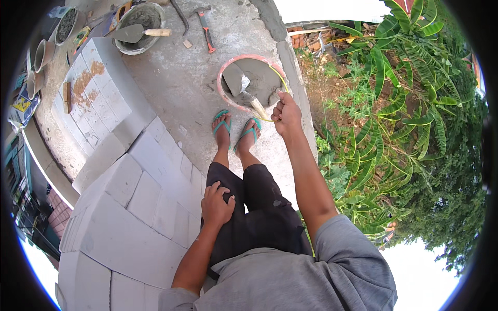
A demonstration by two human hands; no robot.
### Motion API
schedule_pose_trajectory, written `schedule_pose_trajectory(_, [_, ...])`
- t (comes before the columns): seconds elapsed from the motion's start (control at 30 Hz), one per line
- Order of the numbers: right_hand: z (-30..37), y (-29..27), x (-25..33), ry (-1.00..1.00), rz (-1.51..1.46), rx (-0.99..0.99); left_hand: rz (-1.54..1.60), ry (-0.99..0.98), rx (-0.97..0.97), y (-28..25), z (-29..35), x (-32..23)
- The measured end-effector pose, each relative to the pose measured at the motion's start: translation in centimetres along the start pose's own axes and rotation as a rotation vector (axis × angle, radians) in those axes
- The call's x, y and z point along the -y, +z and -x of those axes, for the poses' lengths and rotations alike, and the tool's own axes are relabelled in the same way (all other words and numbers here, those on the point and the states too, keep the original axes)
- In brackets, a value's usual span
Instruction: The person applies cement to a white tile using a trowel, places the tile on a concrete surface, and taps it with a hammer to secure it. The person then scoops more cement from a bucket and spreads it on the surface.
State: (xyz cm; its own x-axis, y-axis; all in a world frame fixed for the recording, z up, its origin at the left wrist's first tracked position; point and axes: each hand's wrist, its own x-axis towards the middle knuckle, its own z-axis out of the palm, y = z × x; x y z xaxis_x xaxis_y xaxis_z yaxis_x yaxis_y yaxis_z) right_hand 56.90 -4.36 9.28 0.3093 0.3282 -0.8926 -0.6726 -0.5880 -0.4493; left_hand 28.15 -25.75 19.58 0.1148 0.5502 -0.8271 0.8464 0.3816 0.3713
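My right hand is closed in a fist beside a round, red-rimmed tub. A thin yellow-green cord runs into its fingers; another stretch curves over the tub's rim. Grey wet mortar lies in the tub, and a trowel rests in it with its pale handle toward me. Against the dark shorts on my thigh lies my left hand, holding nothing, its thumb apart from its fingers. My feet, in teal flip-flops, stand on concrete just short of the tub.
Along my left rises a wall of pale blocks. Beyond it sit a mortar bucket with a trowel across it, and a hammer. Several small buckets stand far left. Past the concrete edge at right grow leafy plants.
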Motion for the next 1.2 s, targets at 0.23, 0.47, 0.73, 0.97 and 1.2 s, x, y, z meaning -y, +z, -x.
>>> schedule_pose_trajectory(0.23, [8.1,-11.3,-3.8,0.056,-0.12,-0.159,-0.103,0.034,0.075,-0.1,-0.8,-0.1])
schedule_pose_trajectory(0.47, [11.8,-25.4,-12.6,0.127,-0.323,-0.422,-0.162,0.055,0.136,-0.2,-1.4,-0.1])
schedule_pose_trajectory(0.73, [12.8,-36.7,-22.0,0.262,-0.548,-0.712,-0.257,0.092,0.197,-1.5,-2.8,-2.5])
schedule_pose_trajectory(0.97, [11.7,-42.5,-29.9,0.37,-0.641,-0.765,-0.24,0.114,0.212,-2.4,-3.1,-3.5])
schedule_pose_trajectory(1.2, [10.5,-45.5,-27.8,0.451,-0.62,-0.633,-0.279,0.095,0.166,-1.3,-3.0,-3.2])
